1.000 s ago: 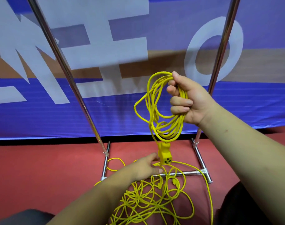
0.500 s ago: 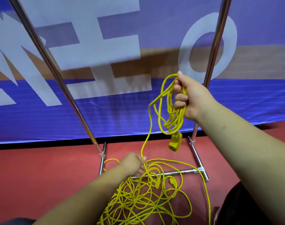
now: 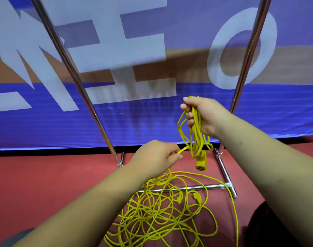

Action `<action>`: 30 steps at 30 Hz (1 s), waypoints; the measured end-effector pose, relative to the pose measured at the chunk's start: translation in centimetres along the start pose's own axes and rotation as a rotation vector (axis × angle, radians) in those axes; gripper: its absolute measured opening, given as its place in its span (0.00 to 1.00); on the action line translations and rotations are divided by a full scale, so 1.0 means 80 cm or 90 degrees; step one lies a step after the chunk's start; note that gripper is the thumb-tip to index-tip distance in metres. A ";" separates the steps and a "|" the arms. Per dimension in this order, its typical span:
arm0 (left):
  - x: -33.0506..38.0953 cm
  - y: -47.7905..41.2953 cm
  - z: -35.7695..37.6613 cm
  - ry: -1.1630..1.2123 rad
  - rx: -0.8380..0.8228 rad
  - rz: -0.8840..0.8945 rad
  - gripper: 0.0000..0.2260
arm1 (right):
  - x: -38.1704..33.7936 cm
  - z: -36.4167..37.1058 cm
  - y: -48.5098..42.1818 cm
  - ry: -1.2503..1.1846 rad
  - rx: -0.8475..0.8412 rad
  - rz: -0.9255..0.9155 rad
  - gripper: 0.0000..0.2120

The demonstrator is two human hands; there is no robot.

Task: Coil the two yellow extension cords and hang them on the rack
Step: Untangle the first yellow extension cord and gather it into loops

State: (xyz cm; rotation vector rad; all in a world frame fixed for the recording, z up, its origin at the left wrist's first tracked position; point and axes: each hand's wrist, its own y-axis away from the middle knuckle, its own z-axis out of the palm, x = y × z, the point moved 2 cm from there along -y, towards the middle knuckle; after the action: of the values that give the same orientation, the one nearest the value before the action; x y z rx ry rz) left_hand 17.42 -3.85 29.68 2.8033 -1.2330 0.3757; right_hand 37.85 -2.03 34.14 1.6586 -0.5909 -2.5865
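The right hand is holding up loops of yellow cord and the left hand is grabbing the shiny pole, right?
Not quite. The right hand does hold up the loops of yellow cord, but the left hand is not grabbing the shiny pole; it pinches a strand of yellow cord just beside the loops. The head view shows this.

The 2 rack uprights point(image 3: 79, 82) are cut off above, the cord tangle point(image 3: 152, 211) below
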 end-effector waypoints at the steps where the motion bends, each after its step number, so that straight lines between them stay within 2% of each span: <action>1: 0.003 0.001 -0.007 -0.017 -0.023 0.047 0.12 | 0.004 0.004 0.002 0.013 -0.009 0.014 0.04; 4: 0.004 0.009 -0.021 0.046 -0.157 0.142 0.15 | 0.019 0.011 0.005 0.063 -0.036 0.056 0.05; 6: 0.001 0.015 -0.028 -0.002 -0.191 0.192 0.19 | 0.031 0.016 0.007 0.112 -0.044 0.077 0.08; 10: 0.003 0.016 -0.047 -0.059 -0.007 0.289 0.15 | 0.066 0.031 0.011 0.139 -0.074 0.169 0.11; 14: -0.003 0.009 -0.066 0.041 0.083 0.135 0.18 | 0.085 0.048 0.025 0.199 -0.162 0.249 0.12; 16: -0.015 0.010 -0.070 0.085 0.094 0.106 0.21 | 0.087 0.054 0.032 0.225 -0.173 0.290 0.14; 18: -0.025 0.014 -0.077 0.122 0.082 0.094 0.20 | 0.087 0.059 0.035 0.296 -0.215 0.299 0.18; 23: -0.051 0.029 -0.108 0.202 0.051 0.034 0.07 | 0.087 0.065 0.040 0.346 -0.266 0.324 0.14; 24: -0.062 0.032 -0.114 0.229 0.026 0.011 0.06 | 0.086 0.065 0.041 0.353 -0.272 0.328 0.16; 27: -0.090 0.044 -0.132 0.282 -0.033 -0.015 0.14 | 0.081 0.064 0.043 0.374 -0.309 0.322 0.21; 30: -0.117 0.050 -0.143 0.291 -0.002 -0.046 0.10 | 0.077 0.065 0.042 0.356 -0.323 0.294 0.25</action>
State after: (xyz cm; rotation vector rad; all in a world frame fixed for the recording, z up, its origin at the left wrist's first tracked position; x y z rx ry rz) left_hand 6.15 1.83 38.32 2.5390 -1.0205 0.9406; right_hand 29.99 -4.88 31.76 1.6893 -0.2175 -1.6619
